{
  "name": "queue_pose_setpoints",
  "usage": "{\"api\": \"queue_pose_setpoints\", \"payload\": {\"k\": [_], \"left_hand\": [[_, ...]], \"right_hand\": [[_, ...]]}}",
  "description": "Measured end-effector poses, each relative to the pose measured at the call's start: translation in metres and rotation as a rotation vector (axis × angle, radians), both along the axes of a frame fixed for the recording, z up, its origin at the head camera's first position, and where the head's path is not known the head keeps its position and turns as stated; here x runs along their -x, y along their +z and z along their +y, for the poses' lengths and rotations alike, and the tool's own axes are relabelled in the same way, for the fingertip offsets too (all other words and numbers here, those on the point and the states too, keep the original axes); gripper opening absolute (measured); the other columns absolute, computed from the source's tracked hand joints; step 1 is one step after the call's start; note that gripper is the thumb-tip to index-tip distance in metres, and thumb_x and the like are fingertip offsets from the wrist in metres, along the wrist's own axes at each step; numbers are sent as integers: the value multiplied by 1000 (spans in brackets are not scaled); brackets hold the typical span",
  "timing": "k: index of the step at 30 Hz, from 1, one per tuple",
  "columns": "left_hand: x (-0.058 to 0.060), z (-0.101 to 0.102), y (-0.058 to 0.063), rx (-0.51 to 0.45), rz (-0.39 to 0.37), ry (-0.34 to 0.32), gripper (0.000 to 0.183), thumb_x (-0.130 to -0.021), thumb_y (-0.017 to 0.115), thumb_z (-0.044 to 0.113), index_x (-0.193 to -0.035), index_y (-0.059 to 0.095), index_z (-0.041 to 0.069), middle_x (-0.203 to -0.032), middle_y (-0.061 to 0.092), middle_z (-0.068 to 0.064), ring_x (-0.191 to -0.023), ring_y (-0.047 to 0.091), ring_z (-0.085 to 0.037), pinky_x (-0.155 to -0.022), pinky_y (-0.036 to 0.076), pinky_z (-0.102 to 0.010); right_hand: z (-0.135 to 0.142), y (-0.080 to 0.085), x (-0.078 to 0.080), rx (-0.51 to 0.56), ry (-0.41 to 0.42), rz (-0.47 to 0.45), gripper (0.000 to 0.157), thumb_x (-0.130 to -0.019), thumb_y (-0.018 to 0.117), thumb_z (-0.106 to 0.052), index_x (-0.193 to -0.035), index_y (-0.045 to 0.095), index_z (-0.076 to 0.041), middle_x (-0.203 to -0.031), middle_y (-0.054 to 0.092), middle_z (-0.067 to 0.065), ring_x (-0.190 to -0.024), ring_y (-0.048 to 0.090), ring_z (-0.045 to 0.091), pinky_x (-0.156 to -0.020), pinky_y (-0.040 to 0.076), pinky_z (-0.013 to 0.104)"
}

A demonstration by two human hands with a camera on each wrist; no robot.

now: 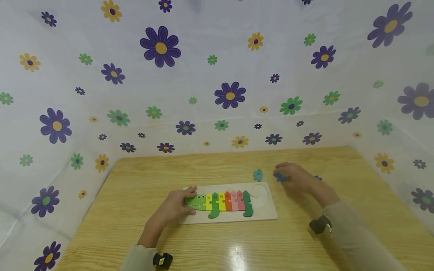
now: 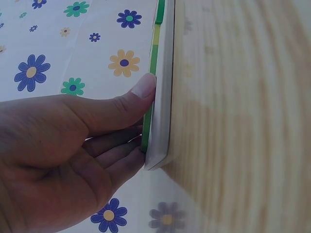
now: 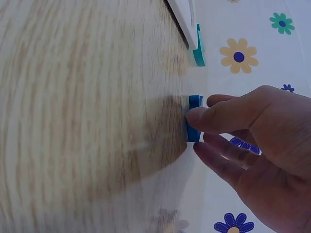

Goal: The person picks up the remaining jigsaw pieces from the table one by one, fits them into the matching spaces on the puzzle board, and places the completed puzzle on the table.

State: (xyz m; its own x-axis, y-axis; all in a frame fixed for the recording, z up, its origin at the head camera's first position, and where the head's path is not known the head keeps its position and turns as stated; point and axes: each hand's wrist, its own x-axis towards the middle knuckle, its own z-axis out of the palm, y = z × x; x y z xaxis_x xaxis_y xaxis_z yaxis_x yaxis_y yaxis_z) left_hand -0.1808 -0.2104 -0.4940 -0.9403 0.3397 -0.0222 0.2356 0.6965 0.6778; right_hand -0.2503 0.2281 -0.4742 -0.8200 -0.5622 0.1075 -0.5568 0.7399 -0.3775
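On the table lies a pale wooden puzzle board point(image 1: 223, 221) bearing a crocodile with a green head point(image 1: 195, 203) and several numbered pieces in yellow, orange, pink and green. At the board's left end rests my left hand point(image 1: 175, 205), its thumb and fingertips touching either side of the head; the left wrist view shows the thumb point(image 2: 144, 87) against the head's edge. Beyond the board's right end, my right hand point(image 1: 297, 178) pinches a blue puzzle piece point(image 3: 194, 132) low over the table, thumb on the near side. I cannot tell whether the piece is lifted.
A light blue puzzle piece point(image 1: 258, 175) lies just behind the board's far right edge. Partly hidden behind my right hand is a dark blue piece point(image 1: 318, 178). An empty curled tail recess point(image 1: 262, 192) shows on the board. Flower-patterned sheeting point(image 1: 200, 75) encloses the table's back and sides.
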Motion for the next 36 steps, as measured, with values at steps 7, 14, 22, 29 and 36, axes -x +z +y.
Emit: {"api": "queue_pose_setpoints", "payload": {"k": [7,14,22,29,36], "left_hand": [[-1,0,2,4,7,1,59,-79,85,0,-134,64,-5,-153,51,-12,-146,41,-31,-118,36,-48],[-1,1,3,-4,-5,12,59,-80,84,0,-135,64,-4,-154,50,-11,-147,41,-30,-118,35,-47],[-2,2,3,0,-17,21,59,-79,85,0,-135,64,-4,-154,50,-10,-147,40,-30,-118,35,-47],[-1,2,4,5,-11,15,60,-79,85,0,-134,64,-5,-153,50,-11,-146,41,-30,-118,36,-47],[-1,2,3,4,-20,20,60,-79,84,0,-135,63,-4,-154,50,-10,-147,40,-29,-118,35,-47]], "right_hand": [[-2,-5,0,6,18,-12,47,-78,57,23,-116,73,1,-128,65,26,-122,58,50,-104,48,63],[-1,-10,0,43,6,23,36,-82,62,19,-109,76,0,-119,68,20,-114,64,46,-98,54,58],[1,-7,-6,124,-68,-32,28,-86,69,12,-110,74,0,-121,68,20,-114,64,43,-92,59,52],[5,-7,-10,199,-73,-46,28,-86,68,12,-112,72,3,-121,66,21,-103,68,43,-84,62,49],[7,-8,-14,267,-117,-76,27,-89,70,9,-116,70,3,-127,64,23,-105,68,44,-85,62,48]]}}
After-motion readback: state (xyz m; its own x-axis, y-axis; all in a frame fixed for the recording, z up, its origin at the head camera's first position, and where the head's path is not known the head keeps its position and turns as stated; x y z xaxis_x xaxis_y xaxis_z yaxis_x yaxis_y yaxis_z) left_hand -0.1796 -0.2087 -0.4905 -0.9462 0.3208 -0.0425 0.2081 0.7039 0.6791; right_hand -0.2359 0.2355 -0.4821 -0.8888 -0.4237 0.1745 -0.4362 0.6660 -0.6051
